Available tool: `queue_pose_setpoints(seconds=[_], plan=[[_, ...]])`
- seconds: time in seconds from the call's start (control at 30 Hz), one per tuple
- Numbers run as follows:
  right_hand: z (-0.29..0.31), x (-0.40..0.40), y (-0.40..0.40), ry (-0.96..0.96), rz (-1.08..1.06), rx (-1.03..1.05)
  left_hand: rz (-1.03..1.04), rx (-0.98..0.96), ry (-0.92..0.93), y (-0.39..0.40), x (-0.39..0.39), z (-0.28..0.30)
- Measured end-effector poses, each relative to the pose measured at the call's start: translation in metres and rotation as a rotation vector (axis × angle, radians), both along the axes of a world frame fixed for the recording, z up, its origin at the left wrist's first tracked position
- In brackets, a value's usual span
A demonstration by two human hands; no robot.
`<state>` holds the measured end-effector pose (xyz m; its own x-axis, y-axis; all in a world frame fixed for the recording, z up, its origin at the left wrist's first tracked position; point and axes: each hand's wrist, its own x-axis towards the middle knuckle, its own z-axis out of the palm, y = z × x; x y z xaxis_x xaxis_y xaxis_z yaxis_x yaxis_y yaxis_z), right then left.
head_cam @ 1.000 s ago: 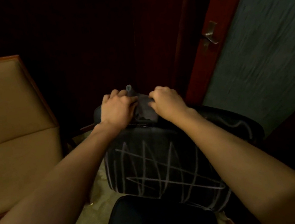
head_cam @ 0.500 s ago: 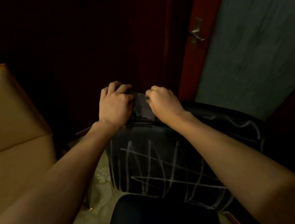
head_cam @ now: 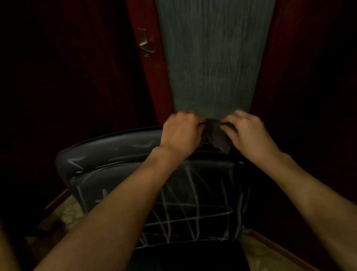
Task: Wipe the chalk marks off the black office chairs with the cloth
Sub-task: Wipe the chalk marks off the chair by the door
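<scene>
Right now my left hand and right hand both pinch the cloth at the top of the chair; it looks soft and limp, so I'd bunch it before rubbing the chalk marks.

Black office chair — backrest scrawled with white chalk marks; dark crumpled cloth at its top edge.
</scene>
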<state>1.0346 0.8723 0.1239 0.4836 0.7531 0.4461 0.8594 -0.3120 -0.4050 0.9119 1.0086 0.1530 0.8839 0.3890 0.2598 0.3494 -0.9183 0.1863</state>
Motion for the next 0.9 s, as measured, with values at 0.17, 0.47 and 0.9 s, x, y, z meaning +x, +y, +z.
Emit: queue_pose_setpoints(seconds=[0.17, 0.47, 0.9], plan=[[-0.022, 0.018, -0.062, 0.087, -0.133, 0.065, -0.108, -0.003, -0.065, -0.052, 0.039, -0.01], [-0.01, -0.006, -0.03, 0.06, -0.092, 0.057, -0.12, 0.057, -0.161, -0.024, 0.006, -0.013], [0.02, -0.131, 0.141, -0.239, 0.221, -0.196, 0.218, 0.166, -0.263, 0.096, -0.151, -0.025]])
